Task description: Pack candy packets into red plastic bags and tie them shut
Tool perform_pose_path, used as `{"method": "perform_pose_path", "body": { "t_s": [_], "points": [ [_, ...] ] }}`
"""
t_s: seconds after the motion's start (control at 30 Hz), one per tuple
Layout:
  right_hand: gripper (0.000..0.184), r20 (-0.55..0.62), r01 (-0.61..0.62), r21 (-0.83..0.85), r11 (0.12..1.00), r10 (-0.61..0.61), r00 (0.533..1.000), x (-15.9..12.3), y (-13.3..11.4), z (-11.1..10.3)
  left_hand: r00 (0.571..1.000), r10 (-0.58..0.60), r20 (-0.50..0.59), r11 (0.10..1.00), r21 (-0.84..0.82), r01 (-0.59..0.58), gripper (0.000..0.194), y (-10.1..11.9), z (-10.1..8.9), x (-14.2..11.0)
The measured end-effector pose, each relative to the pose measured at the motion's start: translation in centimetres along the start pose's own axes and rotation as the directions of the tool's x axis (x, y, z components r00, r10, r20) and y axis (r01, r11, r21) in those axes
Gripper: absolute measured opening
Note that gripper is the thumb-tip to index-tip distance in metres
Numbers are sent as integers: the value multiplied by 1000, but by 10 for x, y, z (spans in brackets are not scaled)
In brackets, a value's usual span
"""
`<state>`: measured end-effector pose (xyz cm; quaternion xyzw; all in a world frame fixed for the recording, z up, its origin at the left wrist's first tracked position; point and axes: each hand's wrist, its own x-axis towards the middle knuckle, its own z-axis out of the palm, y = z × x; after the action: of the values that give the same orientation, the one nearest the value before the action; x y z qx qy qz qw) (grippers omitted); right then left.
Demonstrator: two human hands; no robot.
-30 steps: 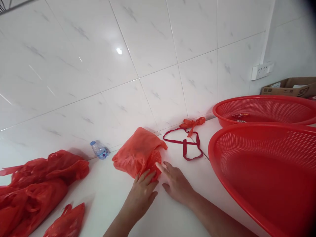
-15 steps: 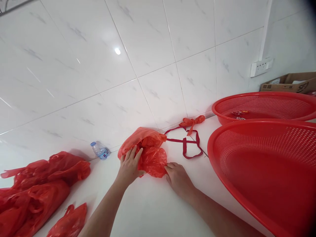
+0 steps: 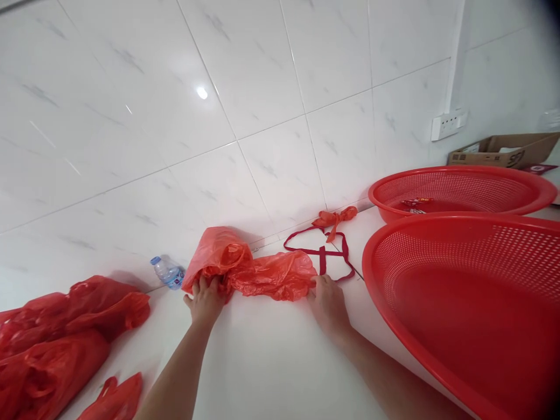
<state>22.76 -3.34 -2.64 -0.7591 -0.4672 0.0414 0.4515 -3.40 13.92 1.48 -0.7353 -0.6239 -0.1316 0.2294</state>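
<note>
A thin red plastic bag (image 3: 273, 275) lies stretched sideways on the white surface by the tiled wall, its left part bunched up and puffed. My left hand (image 3: 206, 300) presses into the lower edge of that bunched part, its fingers curled and their tips partly hidden by the plastic. At the other end, my right hand (image 3: 329, 304) pinches the bag's right edge between thumb and fingers. Just behind the right hand lies a dark red strap (image 3: 335, 253) in loops. A clear water bottle (image 3: 168, 273) with a blue cap leans close to the left of the bag.
Two large red plastic baskets (image 3: 394, 326) stand at the right, the rear one (image 3: 385, 214) holding small wrappers. A cardboard box (image 3: 485, 153) sits behind them. Red bags (image 3: 65, 344) pile up at the left, with a smaller red bag (image 3: 116, 399) nearer. A knotted red bag (image 3: 335, 219) rests against the wall.
My hands have moved apart, the left one leftward and the right one slightly rightward. The red plastic bag between them has been drawn out from a rounded heap into a longer strip.
</note>
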Motion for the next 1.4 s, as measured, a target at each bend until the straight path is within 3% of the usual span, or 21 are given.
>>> {"method": "perform_pose_path", "body": {
  "t_s": [0.1, 0.2, 0.33, 0.43, 0.5, 0.57, 0.63, 0.7, 0.77, 0.87, 0.93, 1.1, 1.2, 1.4],
  "points": [
    [7, -13, -42, 110, 993, 43, 999, 4, 1, -2, 995, -58, -81, 998, -7, 57, 45, 0, -4, -4],
    [27, -45, -81, 226, 971, 93, 995, 7, 3, -4, 970, -154, -186, 988, -52, 147, 43, 0, -9, -6],
    [35, -71, -169, 399, 901, 215, 974, 12, 9, -6, 941, -295, -165, 949, -161, 270, 45, -8, -15, -2],
    [33, -68, -185, 487, 854, 248, 966, 17, 14, -8, 937, -298, -181, 940, -229, 254, 49, -11, -21, -7],
    [32, -50, -205, 517, 831, 268, 962, 20, 17, -9, 929, -173, -327, 964, -248, 92, 55, -4, -25, -19],
    [30, -29, -228, 531, 816, 286, 958, 23, 18, -10, 879, 63, -473, 955, -226, -190, 62, 9, -28, -36],
    [29, -17, -229, 540, 810, 282, 959, 24, 17, -11, 809, 318, -495, 860, -207, -466, 68, 28, -30, -54],
    [31, 1, -219, 545, 810, 261, 965, 24, 16, -12, 775, 454, -440, 784, -216, -582, 72, 50, -30, -66],
    [36, 40, -211, 534, 819, 225, 974, 23, 15, -13, 825, 437, -357, 809, -246, -535, 74, 71, -29, -72],
    [41, 97, -173, 498, 849, 144, 985, 22, 14, -14, 942, 242, -233, 902, -303, -307, 74, 96, -25, -69],
    [43, 121, -143, 472, 870, 96, 988, 21, 14, -14, 981, 115, -159, 928, -334, -163, 74, 107, -21, -64],
    [46, 126, -116, 449, 886, 65, 990, 19, 13, -13, 998, -43, 48, 926, -373, 58, 56, 116, -9, -47],
    [47, 125, -163, 534, 829, 113, 986, 19, 11, -17, 983, -87, 163, 913, -381, 144, 45, 110, -4, -35],
    [45, 128, -333, 678, 655, 342, 931, 25, 11, -26, 974, -173, 143, 901, -376, 215, 36, 91, 5, -20]
  ]
}}
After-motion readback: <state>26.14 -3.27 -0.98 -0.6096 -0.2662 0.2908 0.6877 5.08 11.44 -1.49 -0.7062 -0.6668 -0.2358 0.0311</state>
